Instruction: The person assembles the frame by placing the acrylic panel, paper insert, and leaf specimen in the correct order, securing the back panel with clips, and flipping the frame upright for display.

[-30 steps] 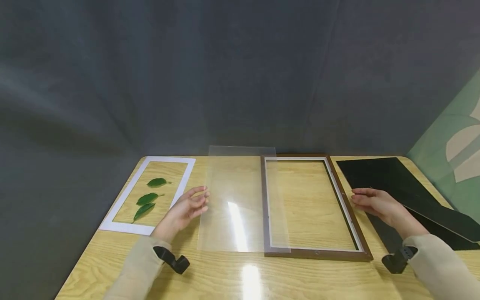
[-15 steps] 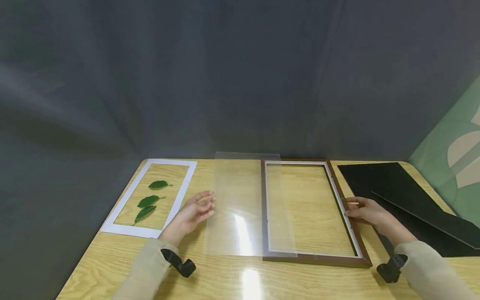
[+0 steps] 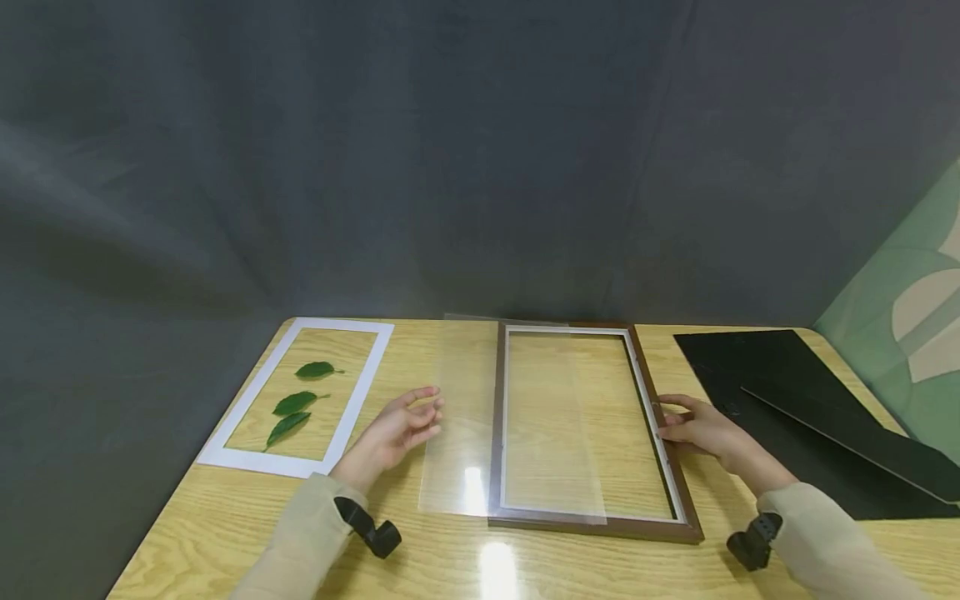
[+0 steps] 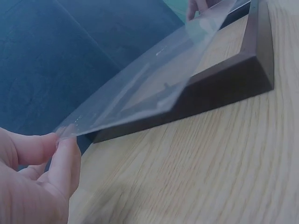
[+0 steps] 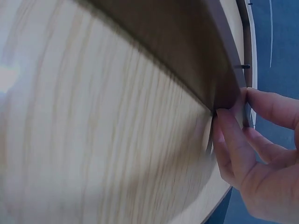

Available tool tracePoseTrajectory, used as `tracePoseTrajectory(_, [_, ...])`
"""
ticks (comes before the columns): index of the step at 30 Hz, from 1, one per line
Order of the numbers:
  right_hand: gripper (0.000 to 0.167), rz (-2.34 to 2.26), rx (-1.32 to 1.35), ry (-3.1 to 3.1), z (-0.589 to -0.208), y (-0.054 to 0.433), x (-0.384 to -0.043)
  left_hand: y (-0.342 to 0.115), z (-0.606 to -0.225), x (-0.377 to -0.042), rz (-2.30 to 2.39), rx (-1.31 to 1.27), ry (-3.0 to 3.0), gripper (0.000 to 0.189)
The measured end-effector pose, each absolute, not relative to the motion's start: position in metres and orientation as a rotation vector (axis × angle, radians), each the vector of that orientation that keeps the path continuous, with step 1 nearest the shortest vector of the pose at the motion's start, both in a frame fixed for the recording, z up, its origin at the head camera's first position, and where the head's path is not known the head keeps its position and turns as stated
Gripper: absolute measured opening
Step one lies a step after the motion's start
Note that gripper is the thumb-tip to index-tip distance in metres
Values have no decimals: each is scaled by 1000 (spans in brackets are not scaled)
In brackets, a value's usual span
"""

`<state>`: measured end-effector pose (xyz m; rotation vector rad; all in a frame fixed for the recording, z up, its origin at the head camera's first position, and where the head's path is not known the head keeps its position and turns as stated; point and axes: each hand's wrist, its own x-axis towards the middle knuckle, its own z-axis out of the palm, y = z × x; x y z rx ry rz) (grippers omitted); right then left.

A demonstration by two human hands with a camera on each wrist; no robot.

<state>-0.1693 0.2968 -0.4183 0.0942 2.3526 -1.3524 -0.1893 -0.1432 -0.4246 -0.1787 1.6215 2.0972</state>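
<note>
The clear sheet (image 3: pixel 517 417) lies over the left part of the brown frame (image 3: pixel 645 528), its left portion reaching out past the rail; whether it touches the frame I can't tell. Over the last second the frame has slid leftward, so the sheet now covers a wider strip of its opening — the two pieces look nearer to lining up, though much of the opening is uncovered.

The left hand (image 3: pixel 397 429) pinches the sheet's left edge between thumb and fingers, above the tabletop (image 3: pixel 420 575). The right hand (image 3: pixel 701 429), a second ago just beside the frame, now grips its right rail — fingertips nearly together, only the rail between them.

Farther left is a white mat (image 3: pixel 357 396) with three green leaves (image 3: pixel 295 403) inside its opening; on the right, overlapping black boards (image 3: pixel 738 358).
</note>
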Motion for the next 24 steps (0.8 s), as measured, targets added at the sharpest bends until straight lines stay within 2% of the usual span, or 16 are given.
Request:
tracePoseTrajectory(13, [76, -1469, 67, 2229, -422, 270, -174, -117, -424, -193, 2125, -258, 1704, 49])
tracePoseTrajectory(24, [76, -1451, 72, 2249, -419, 271, -174, -91, -428, -201, 2161, -250, 1737, 47])
